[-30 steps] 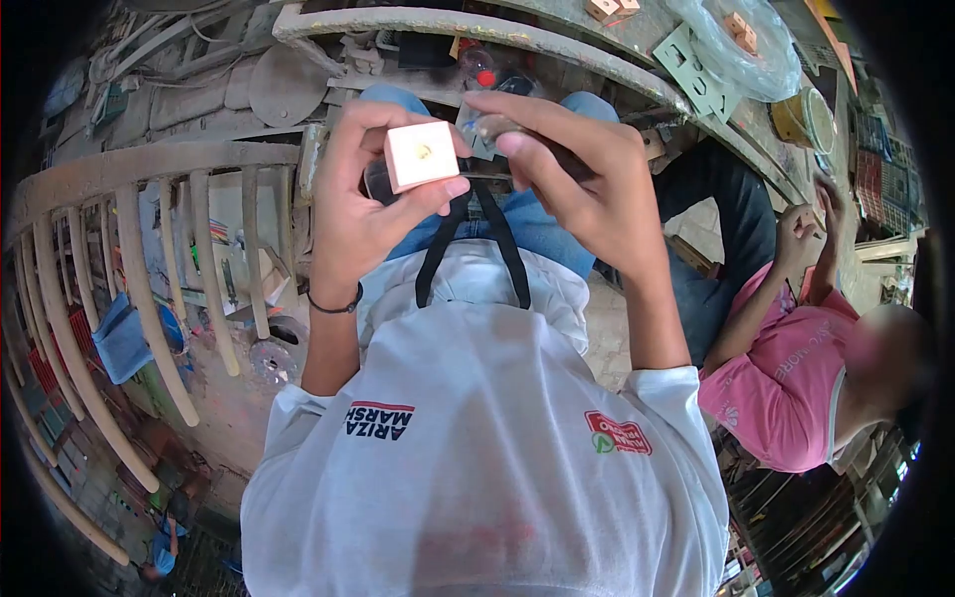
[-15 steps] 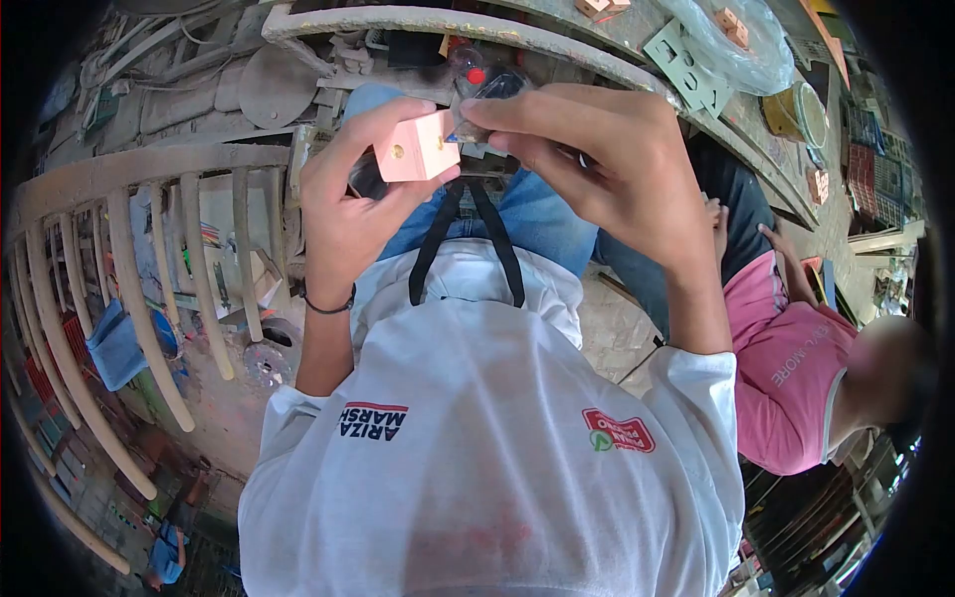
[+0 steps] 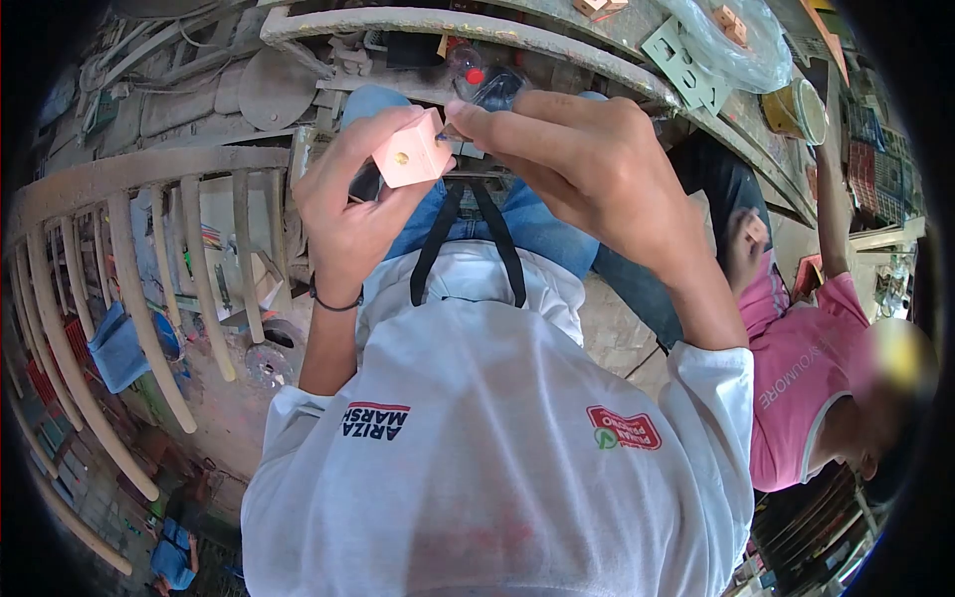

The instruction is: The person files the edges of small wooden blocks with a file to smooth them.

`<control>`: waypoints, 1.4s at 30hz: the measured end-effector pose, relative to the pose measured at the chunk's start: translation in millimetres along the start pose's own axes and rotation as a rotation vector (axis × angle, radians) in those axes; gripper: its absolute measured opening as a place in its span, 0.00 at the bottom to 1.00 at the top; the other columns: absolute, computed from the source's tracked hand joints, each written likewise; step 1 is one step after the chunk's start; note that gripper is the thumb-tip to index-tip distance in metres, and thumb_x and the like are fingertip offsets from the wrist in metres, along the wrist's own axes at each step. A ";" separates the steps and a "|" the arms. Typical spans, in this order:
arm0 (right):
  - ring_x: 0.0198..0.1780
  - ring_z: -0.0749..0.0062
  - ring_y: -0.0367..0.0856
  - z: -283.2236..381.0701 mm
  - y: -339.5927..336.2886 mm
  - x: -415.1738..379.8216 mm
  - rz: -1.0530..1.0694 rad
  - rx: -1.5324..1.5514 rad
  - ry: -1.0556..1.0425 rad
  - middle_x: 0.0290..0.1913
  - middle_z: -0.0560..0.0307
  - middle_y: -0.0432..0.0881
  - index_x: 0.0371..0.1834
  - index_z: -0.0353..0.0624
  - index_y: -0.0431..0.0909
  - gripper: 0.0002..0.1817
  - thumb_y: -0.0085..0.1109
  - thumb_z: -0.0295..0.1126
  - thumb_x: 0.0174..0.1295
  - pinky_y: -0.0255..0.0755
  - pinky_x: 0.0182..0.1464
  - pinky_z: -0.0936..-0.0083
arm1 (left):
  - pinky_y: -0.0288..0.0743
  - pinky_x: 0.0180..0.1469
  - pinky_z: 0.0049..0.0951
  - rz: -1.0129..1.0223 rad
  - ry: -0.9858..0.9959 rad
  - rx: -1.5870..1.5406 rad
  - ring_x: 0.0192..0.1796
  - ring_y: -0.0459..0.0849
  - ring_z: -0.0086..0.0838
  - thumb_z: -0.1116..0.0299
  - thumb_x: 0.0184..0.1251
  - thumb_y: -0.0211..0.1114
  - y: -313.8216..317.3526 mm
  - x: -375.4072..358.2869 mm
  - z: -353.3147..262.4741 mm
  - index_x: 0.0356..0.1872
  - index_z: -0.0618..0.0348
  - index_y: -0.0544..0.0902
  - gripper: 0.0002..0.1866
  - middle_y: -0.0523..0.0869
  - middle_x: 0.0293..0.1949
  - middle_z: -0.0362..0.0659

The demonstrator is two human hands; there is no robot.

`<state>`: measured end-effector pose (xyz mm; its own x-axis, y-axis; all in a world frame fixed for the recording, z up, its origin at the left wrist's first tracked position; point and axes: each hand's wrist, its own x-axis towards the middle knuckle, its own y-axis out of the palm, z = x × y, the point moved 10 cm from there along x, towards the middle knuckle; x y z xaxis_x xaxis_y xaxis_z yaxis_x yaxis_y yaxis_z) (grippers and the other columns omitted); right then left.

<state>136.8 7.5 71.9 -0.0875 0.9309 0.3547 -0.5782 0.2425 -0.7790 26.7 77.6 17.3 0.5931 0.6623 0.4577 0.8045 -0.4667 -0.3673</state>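
Observation:
A pale pink wooden block (image 3: 410, 157) is gripped between the thumb and fingers of my left hand (image 3: 343, 194). One face turned to me bears a single gold-coloured round spot, and another spot shows on the adjoining side face. My right hand (image 3: 592, 164) is closed in a pinch, its fingertips close against that side face. A small dark tip shows between those fingertips and the block. What it belongs to is mostly hidden by the fingers.
A bench edge (image 3: 477, 22) runs across the front, with a clear plastic bag (image 3: 756, 45), a green cut-out plate (image 3: 681, 65) and a tin can (image 3: 796, 111) on the right. A slatted wooden rack (image 3: 129, 239) stands left. A co-worker in a pink shirt (image 3: 806, 368) sits close right, holding a small block.
My left hand has turned the block slightly and moved it a little left. The right hand has rolled over its pinch. The co-worker has raised a hand with a block and stretched out the other arm.

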 end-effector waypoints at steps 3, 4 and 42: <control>0.28 0.54 0.80 -8.1 0.6 -1.5 -0.053 0.190 0.029 0.26 0.49 0.80 0.41 0.40 0.81 0.13 0.61 0.22 0.50 0.72 0.29 0.66 | 0.78 0.40 0.24 -0.020 0.128 0.070 0.39 0.84 0.25 0.80 0.42 0.77 -0.8 -0.1 -13.6 0.47 0.62 0.80 0.26 0.86 0.40 0.46; 0.28 0.54 0.80 -9.9 1.2 -2.4 -0.055 0.188 0.033 0.26 0.49 0.80 0.41 0.40 0.81 0.13 0.61 0.22 0.50 0.72 0.29 0.66 | 0.77 0.43 0.25 -0.008 0.119 0.089 0.40 0.84 0.27 0.79 0.42 0.77 0.7 -0.4 -14.5 0.47 0.61 0.80 0.26 0.86 0.40 0.46; 0.29 0.52 0.79 -18.3 3.6 -8.7 -0.019 0.128 0.096 0.28 0.46 0.81 0.39 0.39 0.81 0.11 0.62 0.24 0.50 0.72 0.31 0.66 | 0.77 0.46 0.29 0.053 0.155 0.078 0.42 0.84 0.30 0.80 0.42 0.77 13.9 -0.9 -5.1 0.50 0.59 0.78 0.28 0.85 0.43 0.47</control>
<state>150.3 5.2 56.6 -0.0016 0.9497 0.3131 -0.6782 0.2290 -0.6983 37.5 67.5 15.9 0.6372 0.5371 0.5528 0.7707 -0.4475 -0.4536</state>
